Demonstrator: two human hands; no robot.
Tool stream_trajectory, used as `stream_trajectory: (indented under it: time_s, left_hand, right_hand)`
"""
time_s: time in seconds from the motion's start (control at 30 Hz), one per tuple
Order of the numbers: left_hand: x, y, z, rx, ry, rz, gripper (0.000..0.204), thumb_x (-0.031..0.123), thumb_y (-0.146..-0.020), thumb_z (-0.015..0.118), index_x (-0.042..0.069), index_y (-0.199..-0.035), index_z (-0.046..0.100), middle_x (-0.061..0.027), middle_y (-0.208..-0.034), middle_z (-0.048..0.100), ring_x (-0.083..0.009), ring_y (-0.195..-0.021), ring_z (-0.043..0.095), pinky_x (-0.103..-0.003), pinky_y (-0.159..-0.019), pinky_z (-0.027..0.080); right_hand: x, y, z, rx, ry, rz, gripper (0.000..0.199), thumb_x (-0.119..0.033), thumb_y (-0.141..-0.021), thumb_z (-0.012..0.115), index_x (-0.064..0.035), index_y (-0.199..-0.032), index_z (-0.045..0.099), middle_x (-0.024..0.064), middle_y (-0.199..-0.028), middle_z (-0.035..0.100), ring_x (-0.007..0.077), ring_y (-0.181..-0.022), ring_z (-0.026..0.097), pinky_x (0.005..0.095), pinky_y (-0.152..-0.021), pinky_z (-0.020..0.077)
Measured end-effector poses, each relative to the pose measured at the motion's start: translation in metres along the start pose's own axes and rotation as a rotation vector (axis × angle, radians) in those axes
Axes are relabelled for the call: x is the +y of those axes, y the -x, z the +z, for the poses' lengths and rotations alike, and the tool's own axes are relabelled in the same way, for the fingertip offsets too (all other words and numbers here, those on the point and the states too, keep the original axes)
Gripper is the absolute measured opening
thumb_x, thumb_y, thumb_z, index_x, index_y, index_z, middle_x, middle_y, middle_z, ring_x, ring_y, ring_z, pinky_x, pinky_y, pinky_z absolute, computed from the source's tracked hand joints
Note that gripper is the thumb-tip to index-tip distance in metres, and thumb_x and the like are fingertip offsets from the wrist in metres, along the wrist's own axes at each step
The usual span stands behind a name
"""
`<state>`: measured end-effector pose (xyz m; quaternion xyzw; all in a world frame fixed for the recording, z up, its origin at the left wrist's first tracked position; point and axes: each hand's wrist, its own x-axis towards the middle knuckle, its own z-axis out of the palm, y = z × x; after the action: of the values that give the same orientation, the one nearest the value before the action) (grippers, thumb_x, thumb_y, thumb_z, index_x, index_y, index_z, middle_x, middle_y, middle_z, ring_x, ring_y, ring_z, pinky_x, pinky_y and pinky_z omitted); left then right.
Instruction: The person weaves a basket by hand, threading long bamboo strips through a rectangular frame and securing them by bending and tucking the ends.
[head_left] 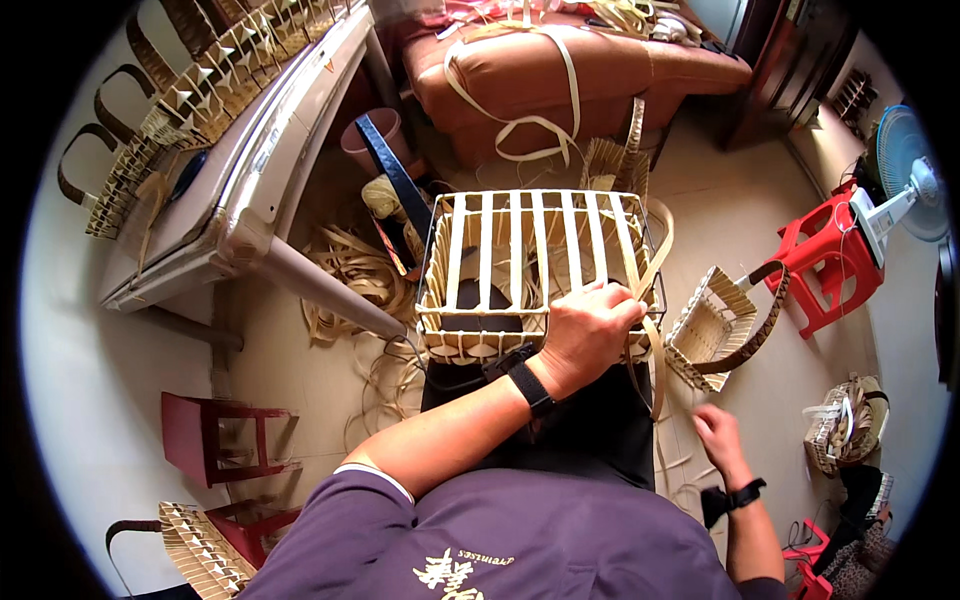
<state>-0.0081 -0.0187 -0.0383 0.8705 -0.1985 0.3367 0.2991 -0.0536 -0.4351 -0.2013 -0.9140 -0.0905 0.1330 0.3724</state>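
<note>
Purple cloth of our shirt (560, 535) is lying nearest the lens, and beyond it the woven basket (542, 245) is resting on our lap (610, 425), a row of pale strips (485, 240) spanning its wire frame. Our left hand (592, 328) is reaching across to the basket's near right corner, its fingers closing together and, as far as we are seeing, pinching a loose strip (657, 375) against the edge. Our right hand (718, 433) is hanging right of the lap, apart from the basket, its fingers curling inward; we are not able to tell whether it is holding anything. Judging by the strip looping out at that corner, we are probably lacing along the basket's right side. To us the next move is calling for a firm left pinch while the right hand is drawing the tail snug, flat and untwisted. Near that side, a small handled basket (708, 335) is standing on the floor (700, 215).
</note>
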Motion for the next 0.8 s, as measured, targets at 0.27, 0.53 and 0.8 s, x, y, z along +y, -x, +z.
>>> stream_trajectory:
  time_s: [0.27,0.53,0.8]
  left_hand:
    - [-0.004,-0.002,-0.004,0.038,0.081,-0.040,0.006,0.019,-0.099,0.078,0.015,-0.097,0.080,-0.0038,-0.093,0.076,-0.0270,-0.081,0.074,-0.040,-0.069,0.059]
    - [0.012,-0.008,0.004,-0.003,0.049,-0.021,0.002,0.017,-0.095,0.080,0.016,-0.097,0.080,-0.0001,-0.096,0.073,-0.0241,-0.084,0.074,-0.038,-0.068,0.059]
    - [0.008,-0.009,0.005,0.039,0.116,-0.023,0.004,0.019,-0.096,0.081,0.017,-0.093,0.079,-0.0017,-0.090,0.071,-0.0248,-0.080,0.073,-0.038,-0.066,0.058]
  right_hand:
    - [-0.234,-0.074,0.020,-0.329,-0.602,0.012,0.019,-0.018,-0.107,0.074,-0.0025,-0.117,0.081,-0.0051,-0.084,0.072,0.0055,-0.077,0.063,0.0268,-0.069,0.0516]
    - [0.114,0.055,-0.017,-0.288,0.661,0.199,0.027,-0.030,-0.091,0.076,-0.0036,-0.085,0.079,0.0226,-0.085,0.076,0.0415,-0.072,0.071,0.0506,-0.067,0.0558]
    - [0.215,0.194,-0.091,-0.844,0.959,0.457,0.032,-0.035,-0.096,0.074,-0.0059,-0.105,0.084,0.0186,-0.108,0.082,0.0390,-0.101,0.079,0.0489,-0.086,0.0625]
